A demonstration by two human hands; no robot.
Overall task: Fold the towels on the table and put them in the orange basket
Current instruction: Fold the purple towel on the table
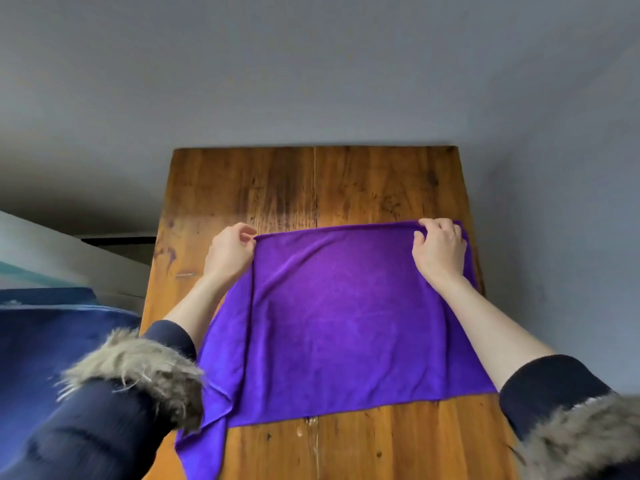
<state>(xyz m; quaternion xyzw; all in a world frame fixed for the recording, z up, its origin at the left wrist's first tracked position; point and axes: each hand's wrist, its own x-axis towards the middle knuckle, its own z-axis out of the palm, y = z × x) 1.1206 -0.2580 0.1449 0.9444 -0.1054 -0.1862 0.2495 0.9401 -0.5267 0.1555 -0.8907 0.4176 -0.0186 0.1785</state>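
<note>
A purple towel (339,320) lies spread across the wooden table (311,188), its top layer folded over a lower layer that shows along the left side and hangs off the near left corner. My left hand (230,252) pinches the towel's far left corner. My right hand (440,249) grips the far right corner, fingers curled over the edge. Both far corners are held just above the tabletop. No orange basket is in view.
The table's far half is bare wood with a seam down the middle. A blue fabric surface (52,341) and a white panel (69,258) lie to the left of the table. Grey floor surrounds the table on the far and right sides.
</note>
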